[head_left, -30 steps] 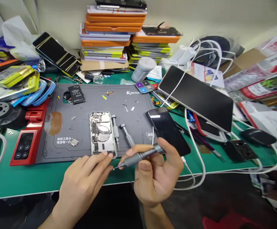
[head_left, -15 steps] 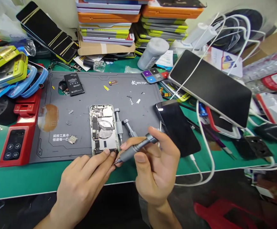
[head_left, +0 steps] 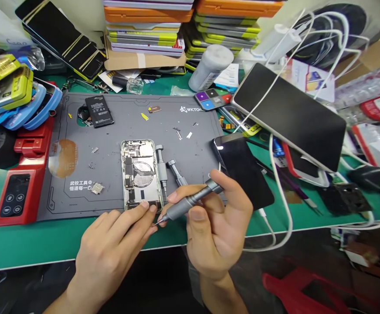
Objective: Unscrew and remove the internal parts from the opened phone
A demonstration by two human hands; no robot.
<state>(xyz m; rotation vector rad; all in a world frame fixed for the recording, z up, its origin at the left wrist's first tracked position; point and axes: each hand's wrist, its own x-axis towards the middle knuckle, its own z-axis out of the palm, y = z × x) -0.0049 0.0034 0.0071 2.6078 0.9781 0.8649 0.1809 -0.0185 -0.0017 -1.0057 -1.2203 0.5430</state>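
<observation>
An opened phone point(head_left: 149, 179) lies on the grey work mat, its circuit board and round coil exposed. My left hand point(head_left: 111, 244) grips its lower end, fingertips pressed over the bottom edge. In my right hand point(head_left: 216, 226) is a grey precision screwdriver point(head_left: 186, 205), slanted down to the left. Its thin tip meets the phone's bottom edge beside my left fingertips; the exact contact point is hidden. A second screwdriver point(head_left: 161, 168) lies along the phone's right side, and a third screwdriver point(head_left: 176, 172) rests just beyond it, partly covered by my right hand.
A phone battery point(head_left: 99, 112) and small metal parts point(head_left: 97, 188) are scattered on the mat point(head_left: 79, 207). To the right lie a dark phone point(head_left: 242, 170), a tablet point(head_left: 291, 115) and white cables point(head_left: 283, 209). Stacked cases point(head_left: 147, 26) stand behind; a red device point(head_left: 16, 198) is left.
The camera view has shifted slightly. My right hand has moved a little to the right with the screwdriver, its tip still at the phone's bottom edge. My left hand keeps its hold.
</observation>
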